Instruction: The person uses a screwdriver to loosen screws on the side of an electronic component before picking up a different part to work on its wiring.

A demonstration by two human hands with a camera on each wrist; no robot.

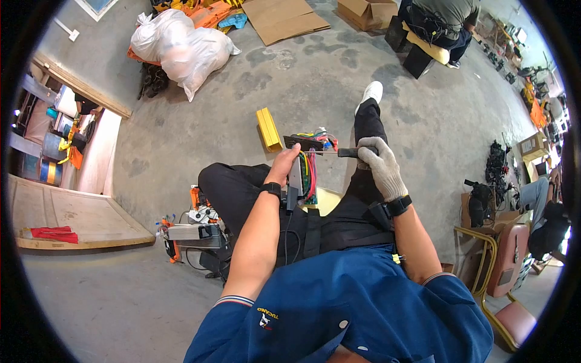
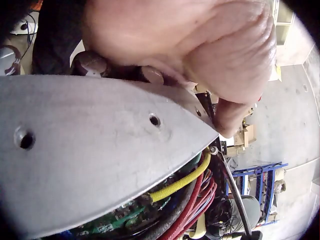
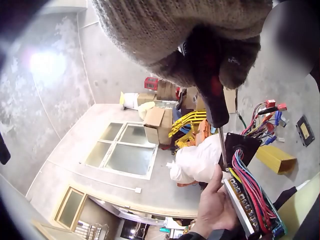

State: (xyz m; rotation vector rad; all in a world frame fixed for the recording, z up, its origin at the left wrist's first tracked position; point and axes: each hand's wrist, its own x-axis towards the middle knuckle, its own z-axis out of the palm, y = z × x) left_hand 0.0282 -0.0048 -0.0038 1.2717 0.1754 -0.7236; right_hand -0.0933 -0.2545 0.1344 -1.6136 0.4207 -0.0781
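My bare left hand [image 1: 281, 167] grips a controller unit, an open grey metal housing [image 2: 100, 135] with a green circuit board [image 2: 120, 217] and thick red, yellow and black wires. A black end plate [image 3: 244, 145] sits at its far end, with wires passing through it. My right hand [image 1: 381, 169], in a knit glove, holds a screwdriver [image 3: 210, 100] by its black handle. The metal shaft [image 2: 236, 192] points at the end of the housing, its tip right by a screw near the yellow wire. My left thumb lies close to that tip.
A yellow rectangular tube [image 1: 269, 129] lies on the concrete floor ahead. Beside my left leg is a finned metal part [image 1: 196, 235] with wires. White bags [image 1: 181, 48], flat cardboard [image 1: 284, 19] and a seated person [image 1: 445, 24] are farther off; a chair [image 1: 505, 272] stands right.
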